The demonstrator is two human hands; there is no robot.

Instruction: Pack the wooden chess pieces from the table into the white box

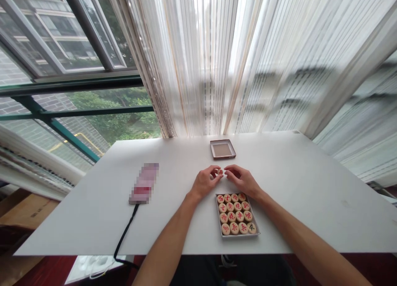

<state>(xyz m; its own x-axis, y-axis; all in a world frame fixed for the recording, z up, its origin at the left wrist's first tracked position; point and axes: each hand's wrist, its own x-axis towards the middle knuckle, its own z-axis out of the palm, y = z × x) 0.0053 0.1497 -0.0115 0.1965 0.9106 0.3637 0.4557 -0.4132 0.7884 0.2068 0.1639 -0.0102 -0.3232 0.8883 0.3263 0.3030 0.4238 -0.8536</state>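
Observation:
Between the thumb and fingers of my left hand (205, 181) is a round wooden piece (220, 172) with a red character, held just above or on the white table. My right hand (243, 180) is close by on the right, its thumb and fingers apart and curved toward the piece, with a small gap. Nearer to me lies an open box (240, 236) filled with rows of round pieces; most bear red characters, and the one at the near right corner (252, 228) has a black character.
Beyond my hands lies an empty box lid (223, 149). A blurred pinkish device (144, 183) with a black cable (125, 232) rests on the table (102, 211) at the left. Striped curtains (198, 70) and a window stand behind the table's far edge.

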